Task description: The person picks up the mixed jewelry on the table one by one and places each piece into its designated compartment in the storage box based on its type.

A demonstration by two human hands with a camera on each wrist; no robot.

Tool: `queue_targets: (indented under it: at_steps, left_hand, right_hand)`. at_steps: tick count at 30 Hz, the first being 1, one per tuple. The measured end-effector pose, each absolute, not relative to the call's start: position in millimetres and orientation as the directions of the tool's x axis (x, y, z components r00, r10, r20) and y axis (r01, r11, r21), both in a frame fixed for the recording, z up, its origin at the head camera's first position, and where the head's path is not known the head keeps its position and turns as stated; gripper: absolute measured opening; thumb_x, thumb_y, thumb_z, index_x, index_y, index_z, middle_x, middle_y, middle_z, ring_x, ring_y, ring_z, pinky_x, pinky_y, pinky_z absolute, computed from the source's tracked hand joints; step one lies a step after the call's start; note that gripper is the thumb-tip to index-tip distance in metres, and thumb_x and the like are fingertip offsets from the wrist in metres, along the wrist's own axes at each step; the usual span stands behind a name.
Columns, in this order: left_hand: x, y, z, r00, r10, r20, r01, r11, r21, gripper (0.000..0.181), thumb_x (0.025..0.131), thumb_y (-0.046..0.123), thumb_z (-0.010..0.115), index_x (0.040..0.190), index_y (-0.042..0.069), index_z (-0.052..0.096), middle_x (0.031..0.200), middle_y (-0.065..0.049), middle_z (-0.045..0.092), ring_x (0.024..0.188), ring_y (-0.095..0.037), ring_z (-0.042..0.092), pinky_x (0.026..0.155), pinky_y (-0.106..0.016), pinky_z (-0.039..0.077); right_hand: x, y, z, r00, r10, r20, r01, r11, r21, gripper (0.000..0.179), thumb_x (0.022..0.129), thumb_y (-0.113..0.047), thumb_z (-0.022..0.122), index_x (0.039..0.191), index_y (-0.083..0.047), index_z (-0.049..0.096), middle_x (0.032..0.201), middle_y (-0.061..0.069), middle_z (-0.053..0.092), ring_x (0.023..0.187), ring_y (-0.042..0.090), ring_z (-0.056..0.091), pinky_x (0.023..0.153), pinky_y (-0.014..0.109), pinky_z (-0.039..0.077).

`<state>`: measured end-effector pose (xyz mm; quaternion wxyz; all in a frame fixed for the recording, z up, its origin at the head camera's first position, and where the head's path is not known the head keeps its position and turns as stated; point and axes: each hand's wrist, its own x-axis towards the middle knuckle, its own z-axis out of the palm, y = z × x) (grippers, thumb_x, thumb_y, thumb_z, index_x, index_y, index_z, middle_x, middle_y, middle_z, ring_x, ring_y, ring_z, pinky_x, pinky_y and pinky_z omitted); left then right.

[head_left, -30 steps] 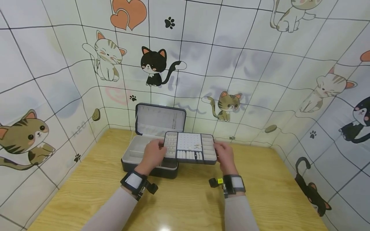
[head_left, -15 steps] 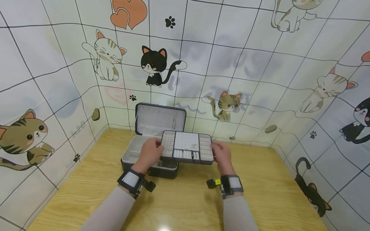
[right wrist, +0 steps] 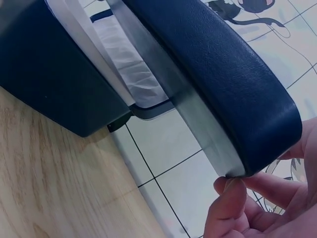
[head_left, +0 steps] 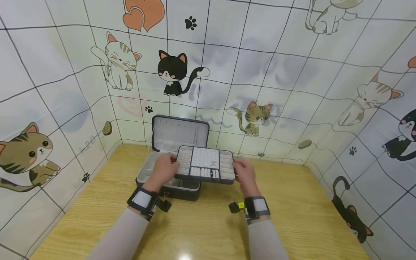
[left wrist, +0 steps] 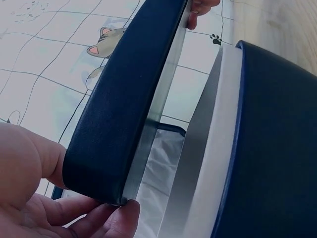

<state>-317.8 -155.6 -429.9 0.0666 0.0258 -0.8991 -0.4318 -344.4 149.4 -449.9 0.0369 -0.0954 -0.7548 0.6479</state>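
Note:
Both hands hold a dark-blue jewelry tray (head_left: 205, 163) in the air, above the right part of an open jewelry box (head_left: 182, 194). My left hand (head_left: 163, 169) grips the tray's left end, with the thumb on one side and fingertips curled under its lower edge in the left wrist view. At the right end, my right hand (head_left: 246, 176) pinches the tray the same way. Pale ring rolls, a white pegged panel and small compartments line the tray; a few small pieces lie on the panel. The box's lid (head_left: 180, 133) stands raised at the back, pale inside.
The box rests on a wooden table (head_left: 208, 224) against a wall covering (head_left: 260, 65) printed with cats and grid lines. Pale compartments show inside the box's left part; the tray and left hand cover some of the rest.
Both hands have carried the tray a little to the left, further over the box. The box and its raised lid have stayed in place.

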Motion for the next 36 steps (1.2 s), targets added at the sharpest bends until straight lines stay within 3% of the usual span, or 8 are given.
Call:
queue_targets:
  at_steps: [11,36]
  left_hand:
    - [-318,-164,-426,-0.99,-0.113,0.085,-0.006,0.633,0.774,0.045,0.1,0.016,0.055,0.138,-0.007,0.06,0.131,-0.026,0.068,0.113,-0.035,0.064,0.099,-0.052,0.055]
    - [-325,-188,-427,-0.987,-0.13,0.093,-0.018,0.665,0.746,0.046,0.1,0.014,0.051,0.139,-0.01,0.059,0.133,-0.029,0.066,0.112,-0.037,0.065,0.094,-0.052,0.057]
  right_hand:
    - [-342,140,-452,-0.985,0.162,-0.055,0.077,0.135,-0.988,0.038,0.102,-0.021,0.064,0.137,-0.007,0.069,0.132,0.018,0.068,0.105,0.026,0.067,0.081,0.03,0.061]
    - [-341,124,-458,-0.996,0.086,0.005,0.002,0.073,-0.997,0.04,0.096,-0.011,0.067,0.135,-0.001,0.069,0.129,0.023,0.069,0.094,0.019,0.07,0.083,0.031,0.063]
